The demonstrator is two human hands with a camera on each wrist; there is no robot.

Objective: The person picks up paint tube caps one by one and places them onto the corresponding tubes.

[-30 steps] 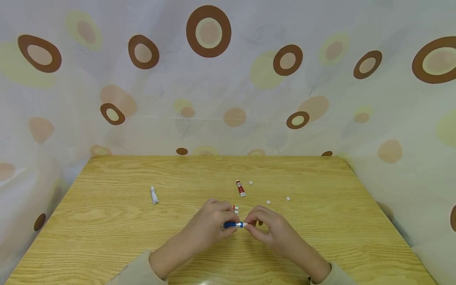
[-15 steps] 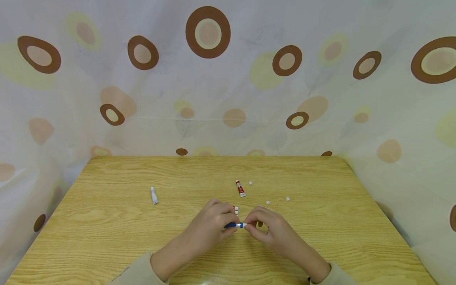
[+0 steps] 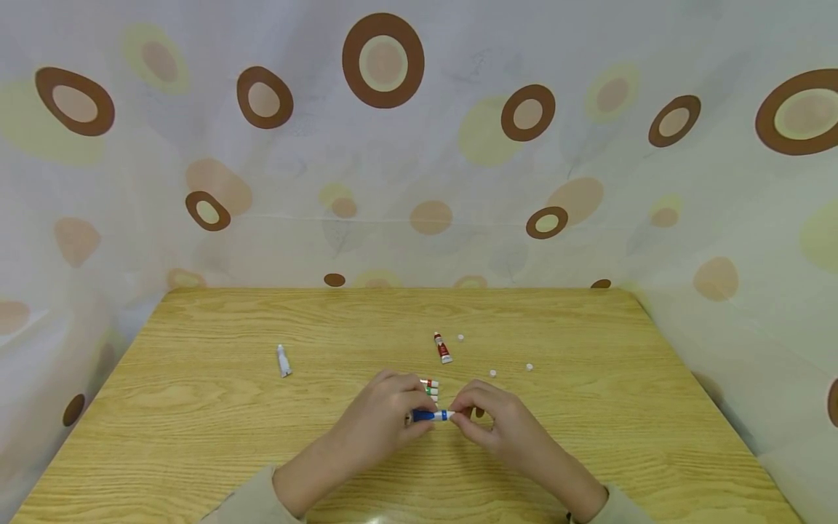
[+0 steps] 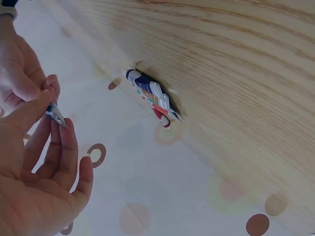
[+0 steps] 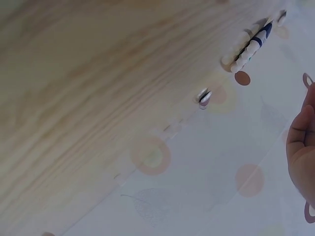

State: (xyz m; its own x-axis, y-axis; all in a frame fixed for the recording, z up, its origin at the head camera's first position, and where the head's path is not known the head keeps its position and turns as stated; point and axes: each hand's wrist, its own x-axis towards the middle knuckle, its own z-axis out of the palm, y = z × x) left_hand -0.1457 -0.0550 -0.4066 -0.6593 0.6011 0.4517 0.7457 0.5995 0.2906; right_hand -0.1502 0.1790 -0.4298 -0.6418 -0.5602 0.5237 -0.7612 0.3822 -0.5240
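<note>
My left hand holds a small blue paint tube level above the table, its white cap pointing right. The thumb and index finger of my right hand pinch that cap. In the left wrist view the held paint tube sits between the left thumb and fingers, its silvery end showing. Just beyond the left fingers lies a row of several paint tubes, red and green among them, partly hidden by that hand. The right wrist view catches only part of the right hand.
A dark red paint tube lies beyond the row. Far to the left is a white tube. Loose white caps are scattered on the wooden table at the right. A patterned cloth rises behind the table.
The left fingers have shifted slightly, uncovering more of the tubes behind them, a green one included. Both hands otherwise keep their place on the blue paint tube and its cap.
</note>
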